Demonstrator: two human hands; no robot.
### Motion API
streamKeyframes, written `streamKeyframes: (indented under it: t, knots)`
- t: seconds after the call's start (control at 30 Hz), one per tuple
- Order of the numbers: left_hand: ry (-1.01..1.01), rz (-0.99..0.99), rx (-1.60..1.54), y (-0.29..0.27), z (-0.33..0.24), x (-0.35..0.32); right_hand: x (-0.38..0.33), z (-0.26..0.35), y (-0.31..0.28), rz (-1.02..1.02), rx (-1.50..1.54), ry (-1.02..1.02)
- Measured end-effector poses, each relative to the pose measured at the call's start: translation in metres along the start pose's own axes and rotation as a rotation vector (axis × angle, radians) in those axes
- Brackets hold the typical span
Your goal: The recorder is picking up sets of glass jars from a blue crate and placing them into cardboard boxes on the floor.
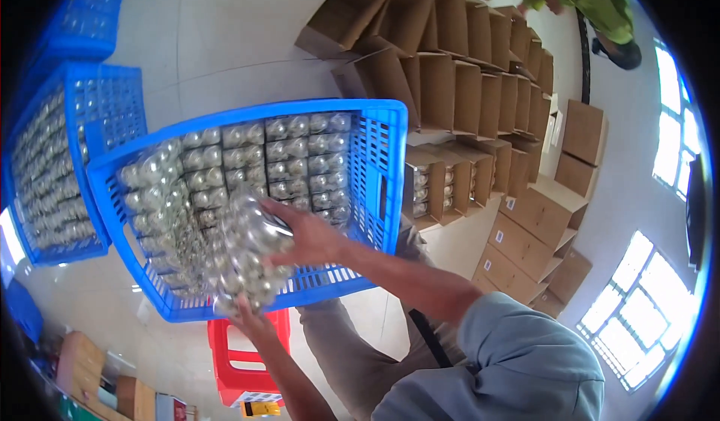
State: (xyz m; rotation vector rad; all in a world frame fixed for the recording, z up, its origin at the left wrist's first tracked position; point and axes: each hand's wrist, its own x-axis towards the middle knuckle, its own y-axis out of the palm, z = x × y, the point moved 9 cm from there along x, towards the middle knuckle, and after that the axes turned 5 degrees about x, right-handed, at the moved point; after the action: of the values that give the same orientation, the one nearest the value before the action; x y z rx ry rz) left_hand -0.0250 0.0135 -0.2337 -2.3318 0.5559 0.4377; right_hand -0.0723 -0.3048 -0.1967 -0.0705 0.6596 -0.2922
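Note:
Between my two hands is a clear plastic pack of shiny silvery balls (244,260), held tilted over the near side of a blue plastic crate (397,166). My right hand (309,235) grips its upper right side, with the thumb and fingers spread around it. From below, my left hand (246,317) holds the lower end near the crate's front rim; the pack partly hides those fingers. Similar packs of silvery balls (289,147) stand in rows inside the crate. The pack and my right arm cover part of these rows.
Another blue crate (94,248) with similar packs stands at the left. Open cardboard boxes (439,98) line up beyond the crate, some filled. Closed cartons (517,237) are stacked at right. A red stool (244,376) sits below the crate. Another person (596,5) is at top right.

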Motion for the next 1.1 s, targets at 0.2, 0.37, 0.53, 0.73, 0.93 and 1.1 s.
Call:
streamKeyframes:
  t: [0.2,0.37,0.53,0.73,0.93,1.1]
  knots:
    - [-0.09,0.3,-0.365,0.054,-0.238,-0.031,-0.171,0.025,-0.145,-0.31,0.53,0.056]
    - [0.368,0.69,-0.183,0.213,-0.414,-0.027,-0.268,-0.067,-0.231,-0.796,0.739,0.056]
    - [0.669,1.043,0.322,0.39,-0.489,-0.033,-0.26,-0.162,-0.246,-0.986,1.219,0.133]
    - [0.69,1.179,0.498,0.509,-0.467,0.005,-0.194,-0.205,-0.284,-1.165,1.538,-0.081]
    - [0.461,1.316,0.457,0.566,-0.427,0.028,-0.154,-0.264,-0.283,-1.126,1.643,-0.045]
    - [0.532,1.254,0.716,0.594,-0.406,0.053,-0.131,-0.289,-0.271,-1.125,1.73,-0.015]
